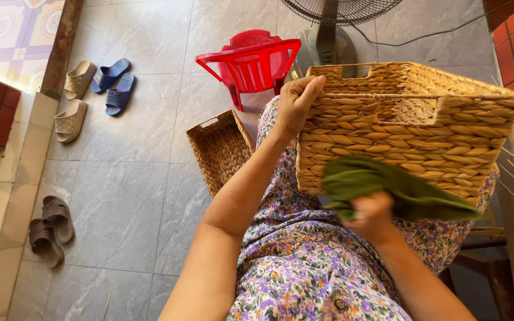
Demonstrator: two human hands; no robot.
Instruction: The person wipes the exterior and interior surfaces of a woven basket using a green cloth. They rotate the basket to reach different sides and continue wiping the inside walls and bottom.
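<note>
The woven basket (406, 125) is resting tilted on the lap, the left hand (295, 104) curling its fingers over the rim corner. The right hand (371, 215) is bunching a green cloth (388, 184) against the basket's side. Risk: the one-corner grip may be letting the basket slide off toward the smaller basket (220, 148) on the floor.

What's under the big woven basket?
Under the basket is the person's lap in a floral dress. The right hand holds a green cloth against its side, covering that part.

A large rectangular woven basket (411, 119) rests on the lap; a smaller woven basket (220, 150) lies on the floor to its left, a red plastic chair (248, 62) behind.
</note>
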